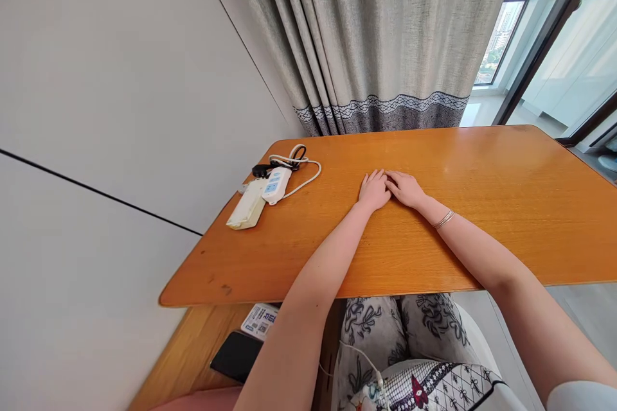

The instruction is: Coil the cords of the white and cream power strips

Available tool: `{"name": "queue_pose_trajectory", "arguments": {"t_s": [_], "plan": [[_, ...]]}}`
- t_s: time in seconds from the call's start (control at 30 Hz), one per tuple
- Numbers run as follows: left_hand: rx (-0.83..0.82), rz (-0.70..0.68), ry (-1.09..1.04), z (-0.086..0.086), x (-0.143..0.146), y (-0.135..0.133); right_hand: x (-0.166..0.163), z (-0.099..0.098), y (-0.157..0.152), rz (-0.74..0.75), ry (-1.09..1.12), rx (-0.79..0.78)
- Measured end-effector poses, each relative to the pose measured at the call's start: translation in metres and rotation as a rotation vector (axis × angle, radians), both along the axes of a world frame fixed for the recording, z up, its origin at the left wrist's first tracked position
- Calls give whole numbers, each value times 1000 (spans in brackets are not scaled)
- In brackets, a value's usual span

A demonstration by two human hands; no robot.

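Both hands rest palm down on the wooden table, near its middle. My left hand lies flat with its fingers pointing away from me. My right hand lies beside it, wrist bent inward, its fingertips touching or almost touching the left fingers. Neither hand shows anything in it. A thin silver bangle circles my right wrist. Left of the hands, a white power strip with a coiled cord leans against a cream-coloured box-like block. A black plug or adapter sits behind them.
A grey curtain hangs behind the table's far edge, and a pale wall panel stands on the left. Below the near edge, a black phone-like slab and a printed white card or box lie on a wooden surface.
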State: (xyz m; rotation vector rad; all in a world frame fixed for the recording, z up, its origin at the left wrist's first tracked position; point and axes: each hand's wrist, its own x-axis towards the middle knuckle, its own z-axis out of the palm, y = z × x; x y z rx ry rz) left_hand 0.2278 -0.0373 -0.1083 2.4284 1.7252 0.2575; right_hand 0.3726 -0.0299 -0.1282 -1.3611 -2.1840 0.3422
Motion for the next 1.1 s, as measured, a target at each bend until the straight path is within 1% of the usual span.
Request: {"name": "queue_pose_trajectory", "arguments": {"t_s": [0.13,0.3,1.1], "plan": [[-3,-2,11,1,-1,-1,0,5,-3,3,-50,-2],[-2,-2,21,2,-1,-1,-1,6,-4,2,-76,4],[-6,-13,7,-1,-1,0,1,4,-2,20,-70,6]]}}
